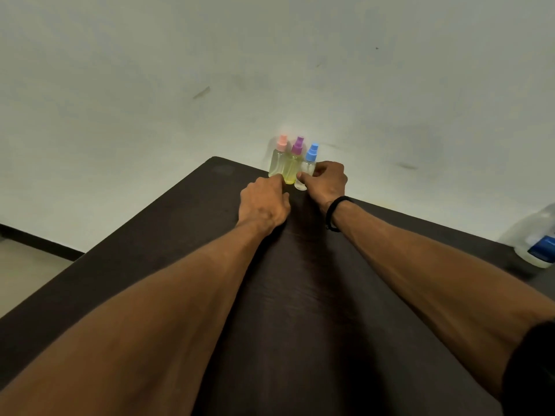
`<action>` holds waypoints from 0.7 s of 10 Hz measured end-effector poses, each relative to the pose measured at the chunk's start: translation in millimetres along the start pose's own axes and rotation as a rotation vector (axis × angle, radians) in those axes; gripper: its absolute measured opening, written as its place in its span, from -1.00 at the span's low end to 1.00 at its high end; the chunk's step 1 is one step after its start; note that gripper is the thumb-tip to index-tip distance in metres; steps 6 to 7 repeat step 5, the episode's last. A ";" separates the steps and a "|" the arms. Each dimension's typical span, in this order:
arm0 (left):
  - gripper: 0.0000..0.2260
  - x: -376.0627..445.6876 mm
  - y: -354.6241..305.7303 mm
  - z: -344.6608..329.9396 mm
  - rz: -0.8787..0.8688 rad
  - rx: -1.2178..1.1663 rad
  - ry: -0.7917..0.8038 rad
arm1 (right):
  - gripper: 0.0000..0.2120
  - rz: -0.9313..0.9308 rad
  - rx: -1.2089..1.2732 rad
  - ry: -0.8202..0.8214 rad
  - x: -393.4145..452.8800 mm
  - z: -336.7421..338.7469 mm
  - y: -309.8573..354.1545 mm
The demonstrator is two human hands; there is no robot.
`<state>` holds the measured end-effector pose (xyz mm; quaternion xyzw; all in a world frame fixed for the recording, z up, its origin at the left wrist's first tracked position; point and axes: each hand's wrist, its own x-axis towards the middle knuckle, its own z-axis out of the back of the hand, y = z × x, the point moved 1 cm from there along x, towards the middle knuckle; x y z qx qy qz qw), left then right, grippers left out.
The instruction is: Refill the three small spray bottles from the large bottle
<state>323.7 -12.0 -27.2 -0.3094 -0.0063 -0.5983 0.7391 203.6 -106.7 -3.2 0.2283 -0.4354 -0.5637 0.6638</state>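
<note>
Three small clear spray bottles stand close together at the far edge of the dark table (180,235), against the wall. The pink-capped bottle (277,159) is on the left, the purple-capped bottle (293,163) with yellowish liquid is in the middle, and the blue-capped bottle (308,163) is on the right. My right hand (326,181) grips the blue-capped bottle low on its body. My left hand (264,202) has curled fingers whose tips reach the base of the pink and purple bottles. The large clear bottle (536,238) with a blue label stands at the right edge.
A pale wall rises right behind the table's far edge. The table's left edge drops to a light floor (30,265) with a dark skirting strip. A black band sits on my right wrist.
</note>
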 end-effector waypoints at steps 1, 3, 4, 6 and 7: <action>-0.73 -0.5 -0.6 -0.9 -0.006 0.013 -0.004 | -0.74 -0.005 0.008 -0.022 3.6 -2.4 0.4; -0.73 1.3 0.3 -1.3 0.001 0.019 -0.006 | -0.77 -0.004 -0.013 -0.031 8.4 -7.2 0.5; -0.74 -0.8 -0.9 0.9 0.009 0.018 0.005 | -0.69 -0.034 -0.006 -0.016 2.0 -3.7 6.0; -0.76 0.1 -1.6 1.6 0.011 0.003 0.004 | -0.49 -0.073 -0.006 0.036 -8.4 1.5 0.0; -0.76 0.1 -1.6 1.6 0.011 0.003 0.004 | -0.49 -0.073 -0.006 0.036 -8.4 1.5 0.0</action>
